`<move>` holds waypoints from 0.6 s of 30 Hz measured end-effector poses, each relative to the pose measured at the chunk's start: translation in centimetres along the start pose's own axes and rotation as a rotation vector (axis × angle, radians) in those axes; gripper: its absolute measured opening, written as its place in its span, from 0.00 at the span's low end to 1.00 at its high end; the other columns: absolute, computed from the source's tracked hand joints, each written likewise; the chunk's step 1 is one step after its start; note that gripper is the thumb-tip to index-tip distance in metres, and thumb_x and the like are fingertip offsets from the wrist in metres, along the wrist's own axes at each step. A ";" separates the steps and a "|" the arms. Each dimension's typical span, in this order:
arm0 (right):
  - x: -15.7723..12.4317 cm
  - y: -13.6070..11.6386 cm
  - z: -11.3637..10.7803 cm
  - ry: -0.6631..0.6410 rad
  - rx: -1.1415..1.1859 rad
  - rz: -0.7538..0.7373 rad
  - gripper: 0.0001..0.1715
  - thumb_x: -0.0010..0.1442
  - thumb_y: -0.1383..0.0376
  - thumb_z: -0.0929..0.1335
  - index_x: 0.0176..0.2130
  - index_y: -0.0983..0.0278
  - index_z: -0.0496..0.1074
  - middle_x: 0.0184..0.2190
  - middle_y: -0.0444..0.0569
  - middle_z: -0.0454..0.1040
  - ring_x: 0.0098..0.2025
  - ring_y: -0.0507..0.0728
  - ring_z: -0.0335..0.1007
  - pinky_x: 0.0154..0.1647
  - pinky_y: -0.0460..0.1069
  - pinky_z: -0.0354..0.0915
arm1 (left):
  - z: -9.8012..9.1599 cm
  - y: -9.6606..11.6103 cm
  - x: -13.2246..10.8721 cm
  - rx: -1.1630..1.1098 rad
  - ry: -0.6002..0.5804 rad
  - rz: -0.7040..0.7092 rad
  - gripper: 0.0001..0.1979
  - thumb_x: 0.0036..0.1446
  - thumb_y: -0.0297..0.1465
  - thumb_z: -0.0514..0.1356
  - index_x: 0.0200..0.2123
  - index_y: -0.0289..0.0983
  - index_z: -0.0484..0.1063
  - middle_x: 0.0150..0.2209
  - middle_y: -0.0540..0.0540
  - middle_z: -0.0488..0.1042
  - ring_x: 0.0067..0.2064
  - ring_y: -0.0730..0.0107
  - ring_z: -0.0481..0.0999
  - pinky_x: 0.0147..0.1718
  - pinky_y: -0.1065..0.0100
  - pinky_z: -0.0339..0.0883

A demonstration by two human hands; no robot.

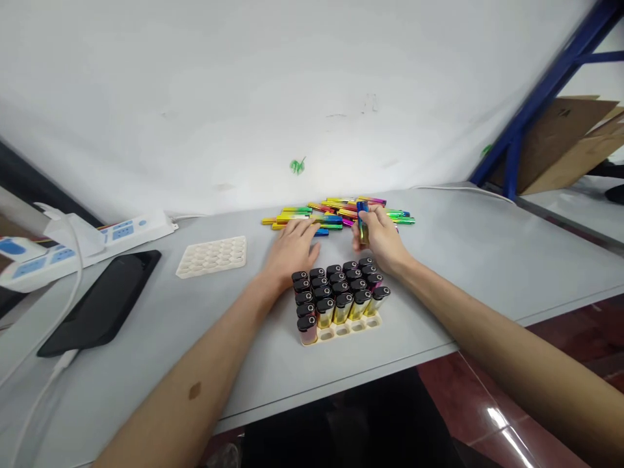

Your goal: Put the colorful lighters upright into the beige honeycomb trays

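A cream tray [341, 331] near the table's front edge holds several upright lighters with black caps [336, 289]. Behind it lies a pile of loose iridescent lighters [336, 213]. My right hand [383, 240] holds one blue-tinted lighter [363, 221] upright, just behind the tray's far right corner. My left hand [292, 247] reaches palm down onto the left end of the pile, its fingers resting on the loose lighters.
An empty cream tray [213, 255] lies to the left. A black phone [102, 300] with a white cable and white power strips [88, 242] sit further left. White wall behind; blue frame [546, 97] and cardboard boxes [570, 140] at right. Table edge runs along the front.
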State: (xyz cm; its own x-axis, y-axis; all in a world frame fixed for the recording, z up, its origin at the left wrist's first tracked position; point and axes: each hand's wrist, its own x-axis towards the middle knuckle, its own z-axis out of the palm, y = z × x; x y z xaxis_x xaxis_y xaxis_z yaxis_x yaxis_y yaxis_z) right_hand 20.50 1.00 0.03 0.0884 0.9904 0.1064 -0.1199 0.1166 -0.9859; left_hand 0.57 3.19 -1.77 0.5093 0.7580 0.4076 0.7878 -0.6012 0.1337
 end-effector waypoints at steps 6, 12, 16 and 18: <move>0.1 -0.8 -0.6 -0.068 0.168 0.145 0.30 0.61 0.39 0.61 0.26 0.61 0.62 0.15 0.36 0.50 0.15 0.46 0.38 0.16 0.46 0.36 | -0.3 -0.2 -0.1 0.071 -0.058 -0.019 0.17 0.63 0.34 0.56 0.54 0.37 0.70 0.54 0.41 0.73 0.57 0.53 0.65 0.57 0.53 0.62; 0.3 -0.8 -0.6 -0.017 0.158 0.200 0.32 0.62 0.43 0.60 0.18 0.60 0.53 0.12 0.36 0.46 0.14 0.46 0.35 0.16 0.47 0.34 | -0.4 -0.1 0.0 0.056 -0.072 -0.039 0.12 0.62 0.36 0.57 0.47 0.38 0.70 0.46 0.42 0.73 0.52 0.53 0.67 0.52 0.53 0.64; 0.3 -0.9 -0.7 0.005 0.137 0.213 0.30 0.63 0.47 0.60 0.18 0.60 0.53 0.11 0.37 0.46 0.13 0.46 0.35 0.16 0.47 0.34 | -0.4 -0.2 0.0 0.023 -0.084 -0.034 0.09 0.62 0.36 0.57 0.44 0.39 0.68 0.44 0.43 0.74 0.50 0.54 0.67 0.50 0.54 0.65; 0.3 -0.9 -0.7 0.011 0.122 0.211 0.29 0.64 0.47 0.59 0.18 0.59 0.52 0.11 0.37 0.46 0.13 0.47 0.35 0.16 0.48 0.34 | -0.5 -0.2 -0.1 0.015 -0.089 -0.009 0.09 0.62 0.36 0.57 0.43 0.39 0.67 0.44 0.42 0.74 0.49 0.54 0.67 0.50 0.53 0.65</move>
State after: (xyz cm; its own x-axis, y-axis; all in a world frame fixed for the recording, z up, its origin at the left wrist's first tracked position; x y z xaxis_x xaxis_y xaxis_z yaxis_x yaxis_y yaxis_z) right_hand 21.29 1.11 0.86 0.0598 0.9930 -0.1020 -0.2557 -0.0835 -0.9631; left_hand 0.22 3.16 -1.41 0.5300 0.7834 0.3247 0.7974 -0.5907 0.1235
